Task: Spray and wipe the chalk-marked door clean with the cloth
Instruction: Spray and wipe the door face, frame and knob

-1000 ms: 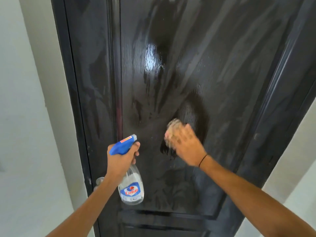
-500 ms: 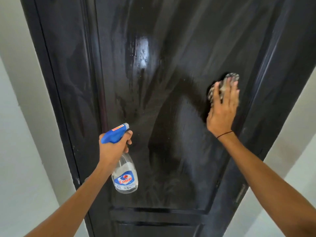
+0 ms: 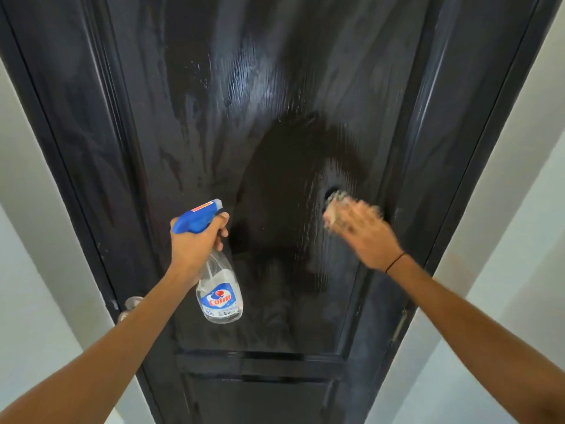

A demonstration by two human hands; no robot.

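A tall black door (image 3: 275,117) fills the view, its upper panel wet and streaked with greyish smears. My left hand (image 3: 195,243) grips the neck of a clear spray bottle (image 3: 220,295) with a blue trigger head, held just in front of the panel's lower left. My right hand (image 3: 363,234) is blurred with motion and presses a pale crumpled cloth (image 3: 334,206) flat against the right side of the panel. The cloth is mostly hidden under my fingers. A darker, freshly wiped patch spreads above and left of the cloth.
A metal door knob (image 3: 131,304) shows at the door's left edge behind my left forearm. A hinge (image 3: 400,325) sits on the right edge. Pale walls (image 3: 36,240) flank the dark door frame on both sides.
My right hand with the cloth swept from the panel's middle up to the right, then came back down along the right side. The bottle hand has stayed nearly still.
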